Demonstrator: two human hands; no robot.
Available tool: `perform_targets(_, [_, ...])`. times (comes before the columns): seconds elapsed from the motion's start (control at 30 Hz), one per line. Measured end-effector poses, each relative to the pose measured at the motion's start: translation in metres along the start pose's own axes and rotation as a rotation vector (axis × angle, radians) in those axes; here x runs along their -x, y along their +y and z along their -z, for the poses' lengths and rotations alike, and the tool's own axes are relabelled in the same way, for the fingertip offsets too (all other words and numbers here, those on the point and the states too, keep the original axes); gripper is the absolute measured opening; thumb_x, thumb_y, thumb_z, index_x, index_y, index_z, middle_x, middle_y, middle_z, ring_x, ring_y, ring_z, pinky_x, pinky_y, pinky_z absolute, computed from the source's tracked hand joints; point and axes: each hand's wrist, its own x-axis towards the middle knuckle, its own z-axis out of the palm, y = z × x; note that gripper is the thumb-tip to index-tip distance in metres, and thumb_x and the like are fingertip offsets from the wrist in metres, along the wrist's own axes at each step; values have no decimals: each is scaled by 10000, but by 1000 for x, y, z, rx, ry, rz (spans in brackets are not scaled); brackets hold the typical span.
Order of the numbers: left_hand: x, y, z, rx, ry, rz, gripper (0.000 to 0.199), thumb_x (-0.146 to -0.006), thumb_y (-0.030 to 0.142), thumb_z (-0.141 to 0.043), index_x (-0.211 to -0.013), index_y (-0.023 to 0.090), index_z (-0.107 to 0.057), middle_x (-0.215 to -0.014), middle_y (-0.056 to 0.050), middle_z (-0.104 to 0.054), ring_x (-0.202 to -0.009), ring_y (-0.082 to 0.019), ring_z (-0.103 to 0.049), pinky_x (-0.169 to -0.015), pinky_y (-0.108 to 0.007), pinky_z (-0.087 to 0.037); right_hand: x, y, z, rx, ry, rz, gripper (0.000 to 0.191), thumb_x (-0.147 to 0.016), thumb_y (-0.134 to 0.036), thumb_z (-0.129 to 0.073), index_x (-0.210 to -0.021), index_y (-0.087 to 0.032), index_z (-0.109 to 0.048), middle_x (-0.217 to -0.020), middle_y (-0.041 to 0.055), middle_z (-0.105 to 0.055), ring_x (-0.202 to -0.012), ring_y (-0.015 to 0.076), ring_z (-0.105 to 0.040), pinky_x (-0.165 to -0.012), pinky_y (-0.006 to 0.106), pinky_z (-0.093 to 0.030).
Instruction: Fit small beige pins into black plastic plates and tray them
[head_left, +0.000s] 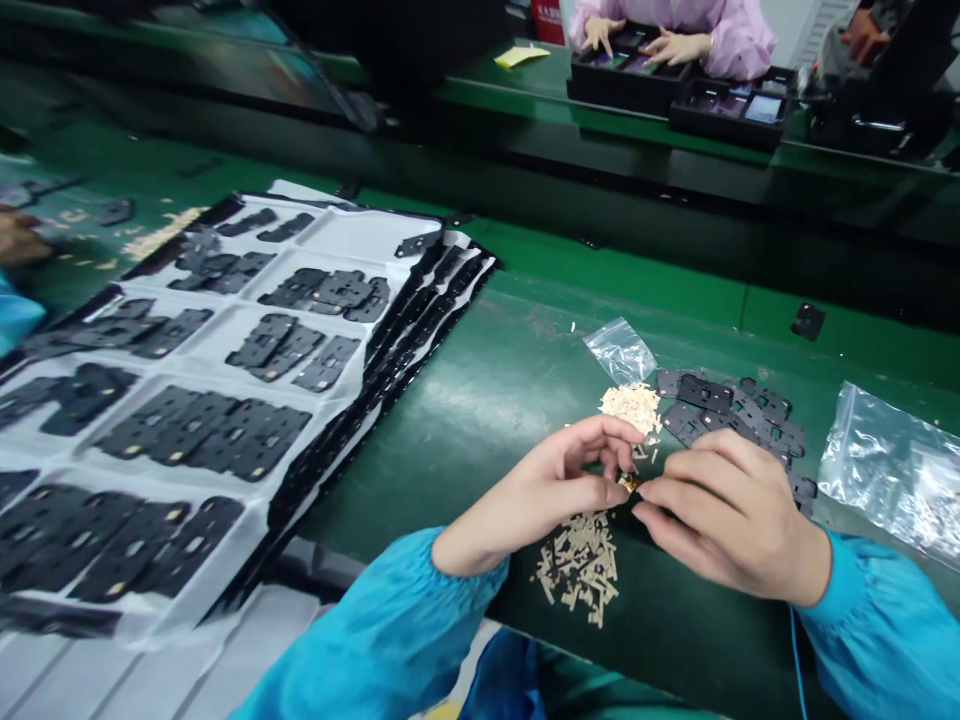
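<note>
Fingers, left hand [559,485]: bent, thumb and fingertips grasping small gold part [629,483]. Fingers, right hand [731,510]: bent inward, tips at right side of same part; can't tell if they grip or only touch it. Part is btwn the hands, just above tabletop [450,400], mostly hidden by fingertips; exact shape can't be read. Both wrists in blue sleeves [390,625].

Pale chips [630,405]: loose pile, far side of left hand, just beside small clear bag [621,350]. Tan strips [579,570]: loose pile, near side of left hand, dark pcs mixed in. Black plates [750,415]: overlapping group, far side of right hand, partly hidden by it; flat pcs w/ cutouts. Single black plate [808,320]: well apart, farther right. Large clear bag [885,470]: right side, small contents, not legible.

Tray stack [247,290]: left side, several layers. Top tray white w/ dark rim, divided into compts; flat dark pcs [202,425] inside, overlapping in most, some w/ gold spots. Far right compt: 1 pc only, at its right end.

Far side, separate surface: co-worker in pink sleeves [739,40], both hands over black boxes [630,85] w/ flat screen-like items; yellow paper [521,56] to left. Far left edge: another person's hand [21,238], blurred, near scattered pale pcs [161,235].
</note>
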Motion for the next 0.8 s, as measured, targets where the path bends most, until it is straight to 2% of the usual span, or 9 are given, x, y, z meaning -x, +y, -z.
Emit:
perform_targets(0.13, [-4, -5, -4, 121, -41, 40, 506, -712, 106, -667, -1198, 244, -707, -951, -36, -597, -823, -162, -551, -634, -242, -458, 0, -1, -2, 70, 29, 24, 63, -933, -181, -706, -984, -182, -744, -854, 48, -766, -735, 193, -587, -636, 357, -489])
perform_targets(0.27, [-5, -6, -4, 157, -54, 94, 469, -733, 160, -688, -1186, 273, -734, -977, -71, -634, -868, -208, -588, -645, -270, -496, -1, -2, -6, 54, 34, -2, 128, -953, -197, -668, -870, -218, -763, -817, 14, -764, -694, 177, -573, -592, 339, -461])
perform_targets(0.33, [-6, -6, -2, 172, -52, 116, 416, -767, 223, -688, -1175, 278, -745, -970, -80, -636, -813, -205, -585, -600, -271, -497, -2, 0, -9, 17, 12, -68, 215, -974, -224, -628, -804, -236, -759, -808, 16, -755, -693, 168, -582, -619, 333, -470])
perform_targets(0.43, [-6, -6, 5, 138, 12, 109, 349, -810, 314, -690, -1152, 291, -757, -939, -72, -630, -731, -186, -561, -557, -267, -498, -2, 15, -6, -60, 40, -270, 244, -965, -240, -608, -770, -238, -754, -775, 18, -740, -713, 160, -616, -710, 332, -497])
perform_targets(0.5, [-3, -5, 11, 60, 88, 89, 333, -823, 350, -695, -1145, 304, -763, -935, -70, -637, -740, -195, -568, -554, -267, -502, 0, 42, 8, -79, 104, -494, 193, -920, -251, -652, -752, -234, -746, -769, 13, -740, -771, 169, -648, -785, 332, -510])
perform_targets(0.57, [1, -6, 17, -21, 154, 62, 315, -831, 375, -699, -1130, 309, -774, -930, -69, -645, -745, -201, -574, -556, -270, -502, 6, 83, 30, -34, 164, -819, 108, -863, -297, -723, -784, -226, -748, -825, 21, -742, -825, 182, -657, -821, 324, -518])
perform_targets(0.6, [2, -6, 20, -55, 176, 48, 298, -835, 385, -702, -1111, 307, -782, -922, -67, -649, -733, -197, -571, -556, -271, -499, 10, 107, 44, 8, 206, -908, 106, -864, -305, -720, -896, -211, -754, -907, 46, -745, -854, 195, -655, -824, 335, -522])
perform_targets(0.7, [4, -9, 24, -127, 205, 21, 259, -838, 421, -715, -1044, 287, -797, -861, -59, -650, -692, -188, -559, -554, -276, -493, 28, 179, 79, 93, 248, -1092, 594, -821, -262, -770, -1376, -159, -584, -1195, 133, -692, -922, 225, -643, -845, 379, -524])
perform_targets(0.8, [0, -13, 24, -166, 189, 23, 282, -832, 451, -721, -1035, 267, -790, -805, -55, -647, -678, -197, -565, -554, -288, -491, 44, 227, 96, 97, 192, -1244, 934, -675, -209, -912, -1486, -113, -460, -1221, 154, -669, -956, 245, -650, -856, 372, -533])
